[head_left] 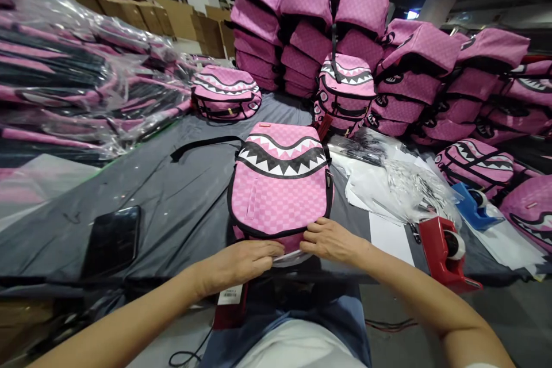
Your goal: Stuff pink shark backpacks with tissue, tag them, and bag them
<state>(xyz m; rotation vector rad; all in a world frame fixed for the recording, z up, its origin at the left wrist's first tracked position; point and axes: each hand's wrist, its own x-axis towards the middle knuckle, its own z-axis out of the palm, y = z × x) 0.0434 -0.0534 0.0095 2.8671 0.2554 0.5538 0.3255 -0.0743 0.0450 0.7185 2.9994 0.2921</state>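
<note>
The bag [280,198] lies on the table [172,195], its long way running from near to far. The left hand [239,264] and right hand [330,240] are both at its near end — fingers bent, touching it. I can't tell if either pinches. A phone [112,240] lies off left.

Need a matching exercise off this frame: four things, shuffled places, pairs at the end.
Things
1. Smartphone
2. Red tape dispenser
3. Blue tape dispenser
4. Right hand

Places
A. Just beyond another dispenser, farther from the wearer
B. At the lower edge of the shark-mouth backpack
C. Near the front edge of the table, to the right of the backpack
D. On the table, to the left of the backpack

Pairs: 1-D, 2-C, 3-A, 4-B
</note>
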